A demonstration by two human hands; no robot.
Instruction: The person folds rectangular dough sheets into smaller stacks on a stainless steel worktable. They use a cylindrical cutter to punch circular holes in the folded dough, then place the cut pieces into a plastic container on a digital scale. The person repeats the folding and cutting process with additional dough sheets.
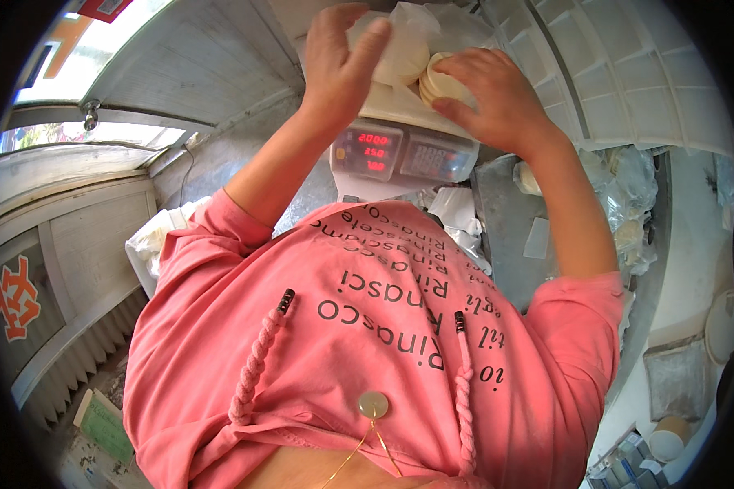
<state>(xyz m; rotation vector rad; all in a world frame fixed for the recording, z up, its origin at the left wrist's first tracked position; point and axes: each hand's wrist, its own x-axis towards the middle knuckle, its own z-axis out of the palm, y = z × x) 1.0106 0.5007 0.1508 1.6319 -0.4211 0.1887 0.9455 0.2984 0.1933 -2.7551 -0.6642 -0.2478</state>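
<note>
Near the top of the head view, my right hand (495, 101) curls its fingers and thumb around a stack of round, pale dough wrappers (429, 82). Part of that stack is hidden under the hand. My left hand (341, 67) is raised on the other side, fingers and thumb apart, with nothing seen in it. Just beyond its thumb is a thin plastic bag (404, 52) with more round, pale wrappers inside. Bag and stack are on the pale platform of an electronic scale (384, 104). The scale's lit red display (367, 150) faces my body.
A white ribbed panel (618, 67) rises at the right. Beside my right forearm, a grey metal surface (507, 214) bears plastic bags (633, 183). At the left stand a window frame (171, 119) and a white container (140, 257) with plastic in it.
</note>
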